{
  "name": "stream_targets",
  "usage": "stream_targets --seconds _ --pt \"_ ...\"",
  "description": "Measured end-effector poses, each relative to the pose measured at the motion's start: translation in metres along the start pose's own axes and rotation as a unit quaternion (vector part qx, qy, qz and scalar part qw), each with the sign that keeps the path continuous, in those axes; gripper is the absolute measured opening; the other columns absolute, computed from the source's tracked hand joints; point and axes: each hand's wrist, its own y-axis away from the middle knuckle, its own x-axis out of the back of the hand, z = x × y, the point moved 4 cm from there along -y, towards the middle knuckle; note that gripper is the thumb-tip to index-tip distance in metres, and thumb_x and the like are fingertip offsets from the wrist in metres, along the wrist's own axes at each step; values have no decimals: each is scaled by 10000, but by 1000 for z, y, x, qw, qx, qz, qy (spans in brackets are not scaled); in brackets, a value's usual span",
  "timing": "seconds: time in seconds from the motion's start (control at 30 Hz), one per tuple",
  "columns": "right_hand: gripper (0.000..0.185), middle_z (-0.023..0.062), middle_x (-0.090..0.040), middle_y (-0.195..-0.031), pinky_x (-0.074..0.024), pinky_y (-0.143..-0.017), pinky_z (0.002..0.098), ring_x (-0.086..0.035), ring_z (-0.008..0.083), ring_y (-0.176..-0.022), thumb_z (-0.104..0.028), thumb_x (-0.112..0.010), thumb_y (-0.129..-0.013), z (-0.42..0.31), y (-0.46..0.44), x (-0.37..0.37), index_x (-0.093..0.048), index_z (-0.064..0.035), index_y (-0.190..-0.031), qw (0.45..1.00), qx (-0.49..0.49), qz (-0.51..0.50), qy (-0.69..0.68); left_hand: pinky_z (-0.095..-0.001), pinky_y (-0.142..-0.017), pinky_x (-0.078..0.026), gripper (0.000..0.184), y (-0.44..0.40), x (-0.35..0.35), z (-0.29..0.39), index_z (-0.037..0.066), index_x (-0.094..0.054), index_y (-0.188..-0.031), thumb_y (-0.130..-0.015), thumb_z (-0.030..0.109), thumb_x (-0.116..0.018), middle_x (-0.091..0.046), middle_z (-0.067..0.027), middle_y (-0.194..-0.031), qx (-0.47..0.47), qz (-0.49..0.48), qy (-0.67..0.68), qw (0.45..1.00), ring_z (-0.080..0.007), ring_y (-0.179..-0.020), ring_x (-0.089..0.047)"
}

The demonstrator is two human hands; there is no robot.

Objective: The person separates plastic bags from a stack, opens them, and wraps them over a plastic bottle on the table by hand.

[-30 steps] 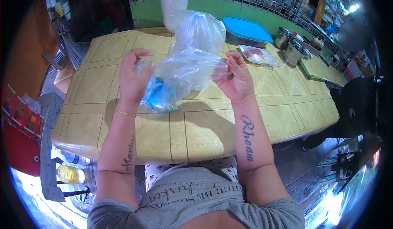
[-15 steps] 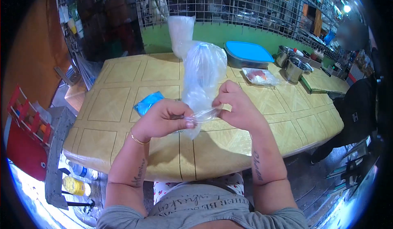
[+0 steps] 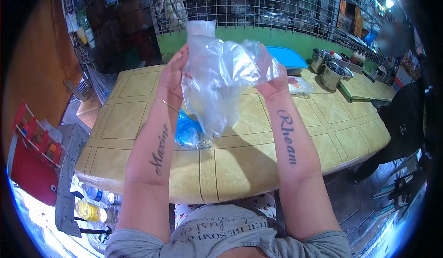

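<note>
A clear plastic bag [image 3: 214,80] hangs above the table, crumpled and partly spread, its lower end near the tabletop. My left hand [image 3: 175,71] grips its left side, with the thumb side towards the bag. My right hand [image 3: 273,80] holds the right side, its fingers partly seen through the film. Just below the bag, a blue plastic packet [image 3: 187,131] lies on the table, partly covered by my left forearm and the bag. Behind, a whitish plastic roll or bag [image 3: 201,28] stands at the far edge, its lower part hidden.
The table [image 3: 258,165] has a tile-patterned cover. At the back right are a blue-lidded container [image 3: 286,57], a wrapped food pack [image 3: 301,85] and metal pots [image 3: 332,75]. A person in dark clothes [image 3: 404,119] stands at the right. A red chair [image 3: 32,161] is at the left.
Both hands have risen and moved forward and apart, spreading the plastic bag between them. More of the blue packet's right side now shows beneath the bag.
</note>
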Motion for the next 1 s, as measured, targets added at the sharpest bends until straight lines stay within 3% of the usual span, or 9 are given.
stream_targets --seconds 0.07,0.13,0.27,0.43,0.5,0.57,0.67,0.83,1.0 --pt "570 158 -541 -1303 -541 -797 344 -511 298 -1225 -118 -614 -897 10 10 28 -386 -52 -1415 998 -59 4 4 -213 -524 -457 307 7 10 -12 29 -559 -1260 -967 122 -551 -641 -75 -1108 81 -85 66 991 -120 -857 -609" --pt "584 127 -559 -1231 -473 -618 206 -552 232 -1106 -98 -634 -884 20 30 38 -396 2 -1408 994 -98 43 21 -210 -516 -456 298 33 17 -30 19 -573 -1230 -933 49 -568 -641 -70 -1067 128 6 15 992 -122 -834 -612" --pt "456 100 -631 -1054 -431 -537 173 -595 137 -814 -16 -639 -843 51 67 112 -524 22 -1283 963 -210 129 106 -224 -541 -487 311 73 61 -76 -10 -592 -1174 -866 -55 -603 -647 -84 -1036 209 79 -19 974 -150 -816 -636" --pt "326 86 -658 -793 -452 -514 236 -600 127 -653 68 -587 -787 69 76 139 -653 21 -1102 848 -307 205 379 -358 -756 -551 354 88 61 -90 -39 -586 -1172 -832 1 -674 -648 -140 -1084 203 122 -320 917 -263 -957 -657" --pt "290 111 -661 -775 -485 -561 271 -623 166 -685 54 -597 -764 64 77 128 -679 28 -1041 768 -284 221 529 -390 -839 -528 386 90 39 -76 -38 -583 -1175 -817 44 -701 -642 -161 -1102 148 143 -479 853 -290 -1025 -637" --pt "269 142 -667 -810 -516 -630 314 -645 221 -740 34 -607 -744 53 76 128 -691 29 -1000 676 -153 217 688 -395 -924 -472 424 88 60 -74 -23 -575 -1182 -805 102 -723 -623 -176 -1114 -45 126 -717 684 -301 -1083 -594" --pt "208 168 -654 -929 -533 -720 364 -650 297 -826 -3 -613 -767 35 73 109 -678 6 -965 522 137 211 815 -372 -947 -446 360 95 35 -50 -14 -581 -1156 -834 101 -693 -601 -170 -1097 -139 161 -655 725 -291 -1053 -577" --pt "122 53 -576 -896 -462 -653 259 -563 121 -750 -68 -650 -876 41 75 17 -630 -13 -983 705 242 113 657 -325 -921 -441 270 116 -18 -40 -10 -574 -1117 -884 93 -665 -563 -110 -1061 -183 105 -551 807 -216 -996 -549" --pt "479 62 -526 -1012 -462 -646 280 -525 138 -773 -319 -749 -867 86 102 -40 -530 -34 -1184 720 216 -195 631 -290 -888 -436 263 130 -34 -56 8 -543 -1153 -946 141 -638 -503 -59 -1068 -167 6 -414 895 -167 -958 -517"
